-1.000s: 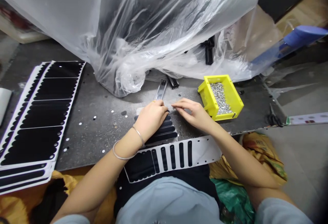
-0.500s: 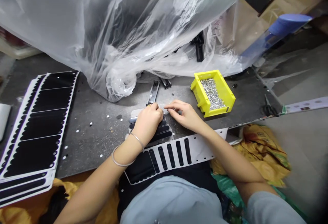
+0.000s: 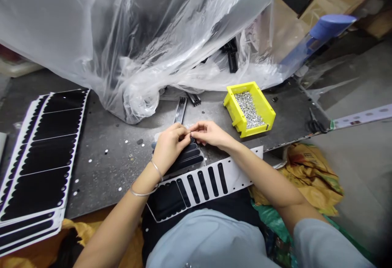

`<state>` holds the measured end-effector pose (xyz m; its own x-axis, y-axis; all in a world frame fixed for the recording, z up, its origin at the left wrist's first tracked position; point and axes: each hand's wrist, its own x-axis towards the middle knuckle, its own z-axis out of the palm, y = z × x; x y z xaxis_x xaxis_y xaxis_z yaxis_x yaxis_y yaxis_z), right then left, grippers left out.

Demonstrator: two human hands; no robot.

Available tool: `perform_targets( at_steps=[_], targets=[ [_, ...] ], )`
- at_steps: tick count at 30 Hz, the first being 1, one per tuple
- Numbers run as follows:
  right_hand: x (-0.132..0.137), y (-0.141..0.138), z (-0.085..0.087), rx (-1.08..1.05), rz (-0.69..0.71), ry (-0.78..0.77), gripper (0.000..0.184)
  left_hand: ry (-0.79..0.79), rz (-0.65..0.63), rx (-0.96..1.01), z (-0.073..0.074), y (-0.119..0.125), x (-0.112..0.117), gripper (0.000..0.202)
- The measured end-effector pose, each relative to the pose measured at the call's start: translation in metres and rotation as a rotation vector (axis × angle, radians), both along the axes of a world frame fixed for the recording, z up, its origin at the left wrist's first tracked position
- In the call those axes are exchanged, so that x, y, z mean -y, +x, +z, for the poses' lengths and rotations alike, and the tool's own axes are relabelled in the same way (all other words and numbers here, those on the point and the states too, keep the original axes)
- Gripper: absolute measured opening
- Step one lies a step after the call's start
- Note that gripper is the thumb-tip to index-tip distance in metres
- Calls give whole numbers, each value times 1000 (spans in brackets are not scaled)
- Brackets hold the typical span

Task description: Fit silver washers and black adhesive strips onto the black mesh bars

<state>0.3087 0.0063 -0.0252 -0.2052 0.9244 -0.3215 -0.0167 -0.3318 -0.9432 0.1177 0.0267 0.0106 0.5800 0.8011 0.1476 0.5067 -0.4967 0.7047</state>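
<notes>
My left hand (image 3: 172,144), with two bangles at the wrist, is closed in a pinch above a stack of black rounded strips (image 3: 189,162). Its fingertips meet those of my right hand (image 3: 211,134), which also pinches. Whatever lies between the fingers is too small and hidden to make out. Below the hands, a white backing sheet (image 3: 241,173) with black strip stickers (image 3: 210,182) lies along the bench edge and over my lap. Just beyond my fingers, a shiny dark metal-looking strip (image 3: 180,110) rests on the bench.
A yellow bin (image 3: 268,110) of small silvery metal pieces (image 3: 248,110) stands to the right. Printed black sheets (image 3: 45,153) are stacked at the left. Clear plastic sheeting (image 3: 134,47) drapes over the back. Scissors (image 3: 315,125) lie at the right edge of the bench (image 3: 101,178).
My right hand has moved left and its fingers have closed into a pinch against my left fingertips. My left hand has turned, its thumb and finger now pinching. The view has shifted slightly.
</notes>
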Motion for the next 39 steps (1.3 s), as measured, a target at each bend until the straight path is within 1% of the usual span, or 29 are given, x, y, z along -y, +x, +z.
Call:
perform_targets(
  at_steps=[2,4,7,8,9,12,13,14,15,19,21,26,28,30,32,33,35,37,38,39],
  targets=[
    [-2,0,1,-4,25,-25,17,-35,15,80,-3,-1,-1,14],
    [-2,0,2,6,25,-20,19,-55,15,138,-5,-4,-1,14],
    [2,1,3,90,-47,83,17,-57,-14,137,-5,-14,1,16],
    [3,2,3,133,-59,130,16,-44,-21,106,-5,-19,3,21],
    [4,3,4,176,-55,173,15,-26,-27,55,-4,-24,6,36],
    [5,6,7,271,-5,248,17,36,-68,-155,-4,-38,20,109],
    [4,6,9,292,5,254,19,50,-84,-219,-5,-41,25,124],
    [3,5,11,311,8,254,21,62,-91,-269,-7,-42,30,131],
    [2,4,12,329,3,251,23,74,-87,-303,-8,-43,34,130],
    [1,-2,19,378,-13,293,30,110,-37,-329,-13,-40,39,111],
    [2,-2,22,416,1,333,28,115,-43,-317,-13,-40,38,108],
    [4,-1,24,558,73,364,25,108,-53,-305,-13,-42,37,105],
    [5,-3,26,677,112,432,22,107,-54,-312,-14,-41,38,107],
    [6,-4,29,861,113,535,18,119,-62,-334,-15,-40,38,110],
    [10,1,34,1008,68,623,17,144,-64,-364,-16,-39,38,111],
    [14,5,36,1030,26,644,21,155,-63,-375,-16,-39,37,111],
    [26,16,37,956,-88,638,30,163,-61,-380,-16,-40,36,109],
    [43,25,33,768,-154,580,35,162,-43,-343,-13,-41,37,107],
    [52,26,30,657,-135,545,43,158,-16,-302,-12,-40,40,105],
    [61,26,27,549,-79,519,59,150,17,-238,-10,-39,43,104]
  ],
)
